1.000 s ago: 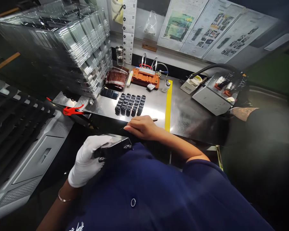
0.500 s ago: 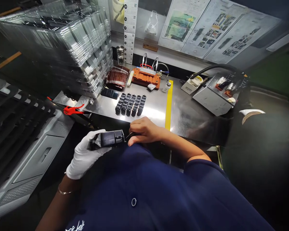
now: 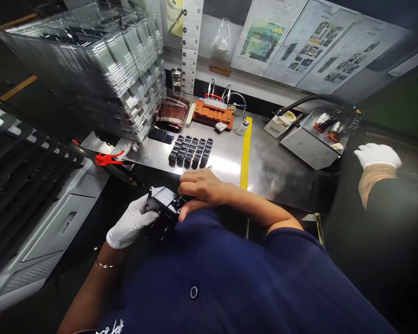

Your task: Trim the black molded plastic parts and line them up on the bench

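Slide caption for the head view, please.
Gloved left hand holding a black part, bare right hand close at its end, near rows of small black pieces on a metal bench.

Bench (image 3: 268, 162): shiny metal surface. Yellow tape strip (image 3: 245, 155) runs from near back edge toward front edge. Left of tape: black parts (image 3: 191, 151) in slanted rows near front edge; phone (image 3: 161, 136) toward left end, reddish-brown packet (image 3: 172, 112) behind it; orange fixture (image 3: 213, 112) near back edge. Right of tape: white box (image 3: 275, 127), then grey unit (image 3: 308, 146) nearer right end.

Black part (image 3: 164, 196) between both hands (image 3: 130, 223) (image 3: 206, 188)
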